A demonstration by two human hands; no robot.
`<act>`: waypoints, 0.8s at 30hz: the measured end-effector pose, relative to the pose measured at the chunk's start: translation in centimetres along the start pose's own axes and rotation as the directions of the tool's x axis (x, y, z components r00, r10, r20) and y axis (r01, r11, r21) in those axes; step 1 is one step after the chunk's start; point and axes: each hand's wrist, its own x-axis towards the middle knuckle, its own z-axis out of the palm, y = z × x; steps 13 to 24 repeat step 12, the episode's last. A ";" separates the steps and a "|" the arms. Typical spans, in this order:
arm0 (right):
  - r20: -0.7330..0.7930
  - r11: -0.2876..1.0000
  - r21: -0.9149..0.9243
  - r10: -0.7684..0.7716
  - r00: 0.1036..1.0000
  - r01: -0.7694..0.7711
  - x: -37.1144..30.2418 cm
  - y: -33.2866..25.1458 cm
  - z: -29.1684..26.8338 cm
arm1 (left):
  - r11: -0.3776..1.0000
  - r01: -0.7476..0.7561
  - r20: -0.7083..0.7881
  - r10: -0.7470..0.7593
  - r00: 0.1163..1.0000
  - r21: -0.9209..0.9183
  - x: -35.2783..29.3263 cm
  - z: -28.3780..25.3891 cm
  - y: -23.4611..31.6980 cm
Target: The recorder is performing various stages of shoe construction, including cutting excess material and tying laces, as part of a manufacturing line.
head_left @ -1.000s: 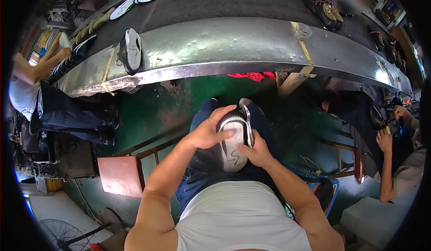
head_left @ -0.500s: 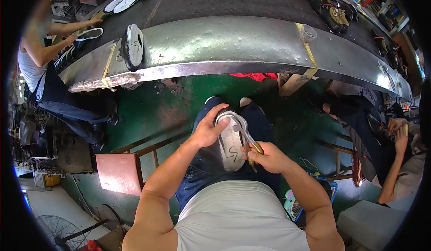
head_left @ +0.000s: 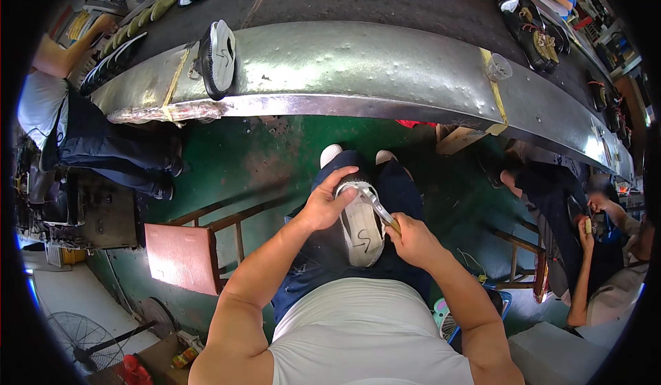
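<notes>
A shoe [head_left: 362, 237] rests sole up on my thighs, its pale bottom marked with a dark hand-drawn line and its toe pointing away from me. My left hand [head_left: 326, 205] grips the toe end, fingers over the dark upper and thumb on the pale bottom. In my right hand [head_left: 415, 242] is a pair of metal lasting pincers [head_left: 380, 210] with brass-coloured handles, held by the handles. Their head lies against the rim of the shoe's toe, close to my left thumb. Whether the jaws bite the upper's edge I cannot make out.
Ahead stands a long metal-edged bench [head_left: 330, 61] with one shoe [head_left: 220, 60] near its edge and a clear plastic cup [head_left: 499, 67]. More shoes [head_left: 540, 41] lie farther along. A stool [head_left: 180, 258] is at left. Co-workers sit right and stand left.
My right hand has closed around the pincers' handles, which stuck out below it before. The shoe has shifted slightly right. At left, the co-worker's hands have moved off a shoe sole.
</notes>
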 end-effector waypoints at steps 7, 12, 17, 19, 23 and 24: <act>0.192 0.889 -0.439 0.237 0.952 -0.133 -0.4 -3.0 -3.2 | 0.997 0.074 -0.046 -0.075 0.996 -0.030 0.7 1.1 0.6; 0.405 0.968 -0.136 0.249 0.880 -0.212 0.3 -1.4 -6.2 | 0.996 0.083 -0.072 -0.081 0.994 0.015 0.8 2.0 0.6; 0.405 0.968 -0.136 0.249 0.880 -0.212 0.3 -1.4 -6.2 | 0.996 0.083 -0.072 -0.081 0.994 0.015 0.8 2.0 0.6; 0.405 0.968 -0.136 0.249 0.880 -0.212 0.3 -1.4 -6.2 | 0.996 0.083 -0.072 -0.081 0.994 0.015 0.8 2.0 0.6; 0.405 0.968 -0.136 0.249 0.880 -0.212 0.3 -1.4 -6.2 | 0.996 0.083 -0.072 -0.081 0.994 0.015 0.8 2.0 0.6; 0.405 0.968 -0.136 0.249 0.880 -0.212 0.3 -1.4 -6.2 | 0.996 0.083 -0.072 -0.081 0.994 0.015 0.8 2.0 0.6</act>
